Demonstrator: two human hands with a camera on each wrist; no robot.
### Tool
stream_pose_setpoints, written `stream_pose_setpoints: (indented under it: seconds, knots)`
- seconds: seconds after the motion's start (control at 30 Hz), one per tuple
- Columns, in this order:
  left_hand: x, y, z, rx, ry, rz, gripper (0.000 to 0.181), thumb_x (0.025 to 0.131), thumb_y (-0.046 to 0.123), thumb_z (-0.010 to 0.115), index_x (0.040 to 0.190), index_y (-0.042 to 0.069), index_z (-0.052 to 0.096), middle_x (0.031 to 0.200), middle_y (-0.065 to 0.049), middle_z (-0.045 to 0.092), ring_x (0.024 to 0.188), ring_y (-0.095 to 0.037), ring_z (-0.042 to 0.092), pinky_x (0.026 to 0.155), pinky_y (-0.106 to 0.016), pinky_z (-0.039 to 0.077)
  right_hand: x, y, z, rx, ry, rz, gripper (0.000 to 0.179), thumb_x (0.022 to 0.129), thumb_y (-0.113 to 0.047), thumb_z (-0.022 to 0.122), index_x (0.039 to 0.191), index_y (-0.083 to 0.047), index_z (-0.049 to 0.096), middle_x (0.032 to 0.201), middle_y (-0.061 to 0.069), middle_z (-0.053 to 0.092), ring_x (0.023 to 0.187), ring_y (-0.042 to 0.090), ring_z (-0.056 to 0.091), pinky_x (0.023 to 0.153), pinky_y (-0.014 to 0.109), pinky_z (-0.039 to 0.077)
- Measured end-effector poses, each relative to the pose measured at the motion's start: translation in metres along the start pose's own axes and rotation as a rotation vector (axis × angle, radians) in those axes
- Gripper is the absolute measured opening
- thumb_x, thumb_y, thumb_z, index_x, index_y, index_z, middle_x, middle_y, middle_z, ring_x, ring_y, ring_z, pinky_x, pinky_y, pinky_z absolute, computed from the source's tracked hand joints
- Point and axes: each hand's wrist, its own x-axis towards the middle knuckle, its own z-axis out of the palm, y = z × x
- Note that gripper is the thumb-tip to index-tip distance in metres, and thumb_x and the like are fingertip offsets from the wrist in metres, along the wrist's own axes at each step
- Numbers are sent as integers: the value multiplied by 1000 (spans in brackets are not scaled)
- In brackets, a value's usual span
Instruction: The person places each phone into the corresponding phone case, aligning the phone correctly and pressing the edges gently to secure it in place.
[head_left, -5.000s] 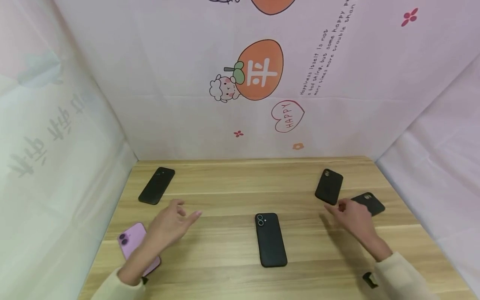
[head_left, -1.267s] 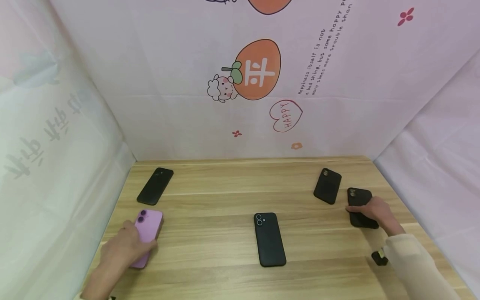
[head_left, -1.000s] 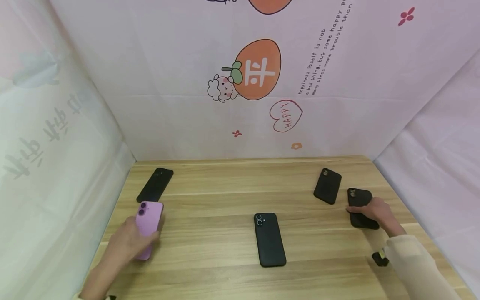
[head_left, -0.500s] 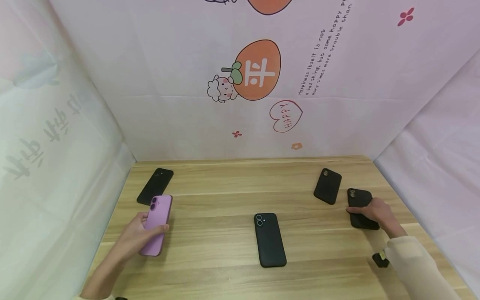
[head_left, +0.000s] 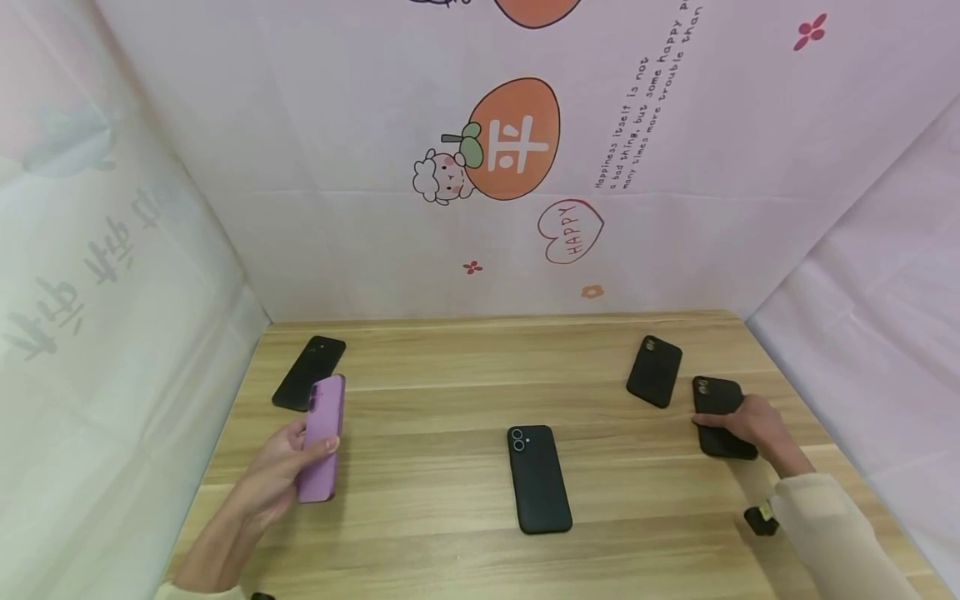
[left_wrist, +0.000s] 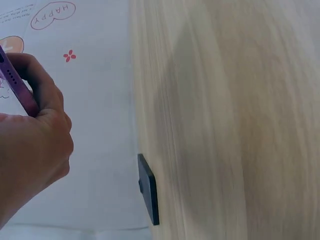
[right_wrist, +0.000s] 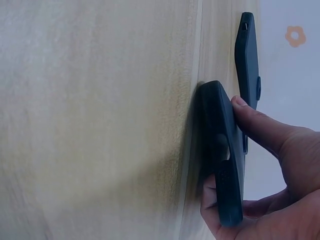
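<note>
My left hand [head_left: 270, 477] holds a pink-purple phone [head_left: 322, 429] above the table at the left, thumb across its back and fingers around the other side. In the left wrist view the phone's purple edge [left_wrist: 20, 89] shows at the far left, mostly out of frame. At the right my right hand [head_left: 761, 427] grips a black phone case [head_left: 717, 397] with camera cutouts. The right wrist view shows the thumb on one face of this case [right_wrist: 220, 120] and fingers at its lower edge. Close beyond it lies a second black phone case [head_left: 656, 372].
A black phone [head_left: 538, 479] with two ringed lenses lies mid-table. Another flat black phone-shaped thing [head_left: 303, 371] lies back left, partly overlapped by the purple phone in the head view. Printed white cloth [head_left: 375, 250] stands behind the wooden table [head_left: 450, 358] and along both sides.
My left hand took hold of the purple phone, lifted it and turned it more upright and rightward. My right hand moved onto the outer black case, turned it earlier, and has stayed still since.
</note>
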Motion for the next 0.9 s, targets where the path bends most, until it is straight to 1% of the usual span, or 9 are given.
stream_pose_setpoints:
  seconds: [0.1, 0.23, 0.43, 0.57, 0.63, 0.73, 0.8, 0.87, 0.9]
  knots:
    - [0, 0, 2, -32, -1, 19, 74, 104, 10, 66, 158, -10, 19, 109, 0, 63, 93, -13, 66, 85, -37, 63, 0, 1, 0, 11, -6, 8, 120, 86, -63, 79, 136, 36, 34, 138, 56, 39, 120, 66, 51, 96, 66, 53]
    - [0, 0, 5, -52, 6, 22, 72, 108, 13, 61, 160, -6, 16, 106, 1, 64, 89, -13, 72, 79, -36, 65, 0, 1, -1, 18, -6, 7, 121, 85, -64, 79, 135, 36, 34, 138, 56, 39, 119, 66, 51, 95, 66, 54]
    - [0, 2, 10, -67, -7, 43, 70, 108, 11, 59, 161, -5, 16, 111, 1, 65, 96, -17, 73, 83, -41, 65, -1, 2, -1, 39, -5, 12, 121, 86, -64, 79, 136, 36, 33, 140, 56, 36, 122, 67, 49, 98, 67, 52]
    - [1, 2, 13, -79, -2, 43, 66, 109, 11, 59, 160, -5, 19, 113, 1, 65, 99, -16, 73, 87, -42, 64, -2, 4, -1, 78, -4, 8, 117, 89, -58, 80, 139, 36, 30, 142, 56, 34, 125, 67, 45, 102, 69, 48]
    - [0, 3, 14, -89, -5, 43, 66, 109, 11, 59, 160, -5, 20, 114, 0, 66, 100, -17, 73, 88, -42, 64, -2, 5, -2, 112, -6, 5, 114, 92, -52, 79, 144, 34, 26, 145, 56, 31, 130, 68, 40, 106, 71, 44]
    - [-1, 3, 16, -111, -60, 59, 69, 109, 10, 58, 163, -2, 16, 119, -2, 67, 103, -19, 75, 91, -46, 63, -3, 6, -3, 172, -9, 4, 107, 96, -43, 77, 147, 32, 20, 148, 55, 25, 135, 69, 34, 110, 72, 40]
    - [-1, 3, 17, -139, -119, 79, 72, 110, 9, 56, 166, 3, 12, 123, -5, 66, 106, -22, 76, 93, -51, 61, -2, 7, -3, 216, 3, 4, 98, 97, -37, 77, 149, 28, 24, 149, 54, 28, 135, 66, 38, 108, 68, 45]
    - [-1, 3, 18, -158, -177, 99, 76, 110, 7, 55, 168, 8, 7, 128, -8, 64, 109, -24, 76, 94, -56, 60, -2, 8, -3, 259, 23, -2, 86, 97, -31, 77, 147, 26, 35, 146, 52, 36, 126, 59, 49, 99, 56, 55]
    - [-1, 2, 19, -165, -201, 107, 76, 110, 7, 54, 169, 10, 6, 129, -8, 64, 110, -24, 76, 95, -57, 59, -2, 9, -3, 287, 31, -5, 77, 98, -28, 77, 141, 25, 43, 137, 49, 47, 117, 52, 57, 92, 48, 58]
